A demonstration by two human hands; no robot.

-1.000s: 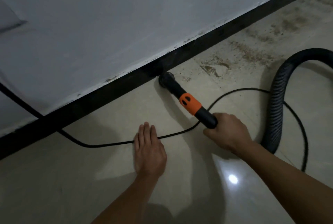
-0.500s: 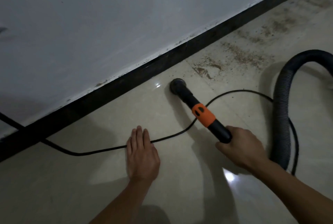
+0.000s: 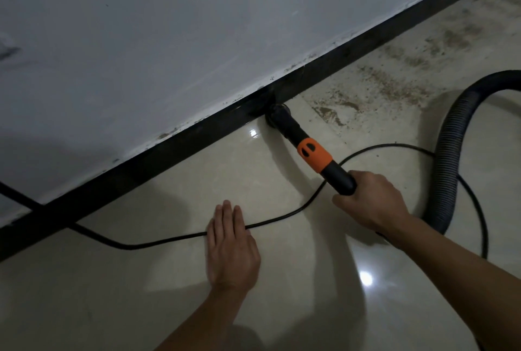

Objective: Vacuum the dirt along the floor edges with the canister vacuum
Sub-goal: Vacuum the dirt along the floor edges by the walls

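Note:
My right hand (image 3: 369,201) grips the black vacuum wand (image 3: 337,177) just below its orange collar (image 3: 314,154). The round black nozzle (image 3: 277,115) presses on the floor right against the black baseboard (image 3: 169,156). Brown dirt (image 3: 377,88) is spread over the beige tiles to the right of the nozzle, along the wall edge. My left hand (image 3: 231,249) lies flat on the floor, fingers straight, over the black power cord (image 3: 158,242). The ribbed black hose (image 3: 448,150) loops away from my right wrist toward the right edge.
A grey-white wall (image 3: 197,26) rises above the baseboard, scuffed along its bottom. The power cord runs from the far left wall across the floor and curls round behind the hose. Glossy tiles (image 3: 84,294) reflect a ceiling light near my right forearm.
The nozzle, pulled back from the wall half a second ago, has gone forward again to the baseboard, a little further right than a second ago. My left hand stays flat on the cord.

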